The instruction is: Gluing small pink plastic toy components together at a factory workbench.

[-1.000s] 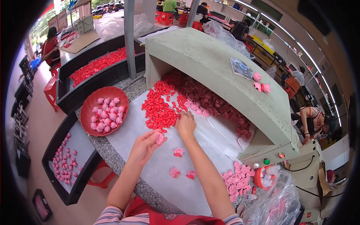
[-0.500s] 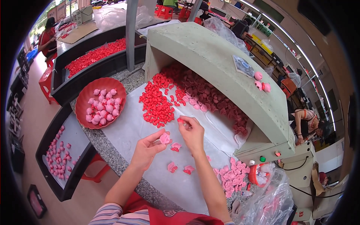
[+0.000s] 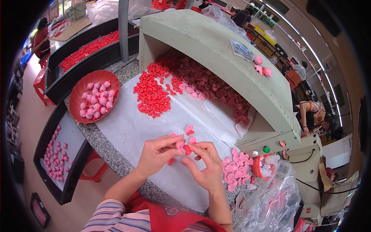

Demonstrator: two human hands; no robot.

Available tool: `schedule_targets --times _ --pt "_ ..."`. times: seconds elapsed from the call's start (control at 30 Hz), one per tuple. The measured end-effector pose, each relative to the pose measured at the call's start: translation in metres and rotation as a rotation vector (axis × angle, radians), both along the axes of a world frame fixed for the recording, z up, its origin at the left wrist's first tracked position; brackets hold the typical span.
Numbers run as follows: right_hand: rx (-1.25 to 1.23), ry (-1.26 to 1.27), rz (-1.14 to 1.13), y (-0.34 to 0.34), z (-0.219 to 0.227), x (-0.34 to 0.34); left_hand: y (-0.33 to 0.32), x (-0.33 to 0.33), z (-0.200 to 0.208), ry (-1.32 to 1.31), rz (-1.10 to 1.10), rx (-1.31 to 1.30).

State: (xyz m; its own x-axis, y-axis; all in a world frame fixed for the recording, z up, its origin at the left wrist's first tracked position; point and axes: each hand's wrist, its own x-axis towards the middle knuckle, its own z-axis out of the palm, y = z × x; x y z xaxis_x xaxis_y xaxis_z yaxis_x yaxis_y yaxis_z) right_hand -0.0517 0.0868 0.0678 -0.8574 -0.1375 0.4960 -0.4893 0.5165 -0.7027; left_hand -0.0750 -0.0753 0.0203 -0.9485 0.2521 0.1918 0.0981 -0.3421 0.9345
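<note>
One narrow pinch: holding a pink piece (image 3: 180, 145) in the left hand (image 3: 156, 154). With the right hand (image 3: 208, 168), partly spread, touching a red bit (image 3: 187, 150) just right of the pink piece; cannot tell if held, or which way long.

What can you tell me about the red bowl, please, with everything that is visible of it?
The red bowl is round and wide, with a fluted wall, and looks like plastic. It stands upright, mouth up, on the speckled worktop, at its left edge. A heap of pink balls, some with red parts, lies in it and hides much of its inside; bare wall shows around them. Its base is hidden. The left hand is apart from it.
</note>
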Motion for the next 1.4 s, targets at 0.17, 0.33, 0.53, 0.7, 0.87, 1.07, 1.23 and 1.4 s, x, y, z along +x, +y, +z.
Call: schedule_targets --times 0.17,0.33,0.53,0.7,0.87,1.07,1.23,1.4 --pt "-0.05 -0.057 0.005 -0.002 -0.005 0.007 0.008 0.005 0.003 -0.196 0.001 -0.017" --pt "-0.135 -0.35 -0.07 0.001 -0.009 0.008 0.022 0.004 -0.011 -0.198 0.041 0.102" --pt "-0.172 -0.387 -0.164 -0.005 -0.008 0.014 0.034 0.009 -0.009 -0.331 0.084 0.156" --pt "-0.551 -0.63 0.016 0.014 -0.019 0.012 0.044 0.007 -0.014 -0.512 -0.06 0.297" --pt "-0.333 -0.527 -0.172 -0.001 0.003 0.031 0.044 0.012 -0.004 -0.004 0.081 0.116" --pt "-0.404 -0.651 -0.095 0.013 -0.018 0.022 0.041 0.009 -0.01 -0.317 -0.168 0.206" --pt "-0.002 -0.35 -0.263 0.011 -0.021 0.02 0.045 0.013 -0.017 -0.331 -0.176 0.241" --pt "-0.077 -0.244 -0.229 0.012 -0.032 0.019 0.051 0.016 -0.022 -0.229 -0.116 0.208"
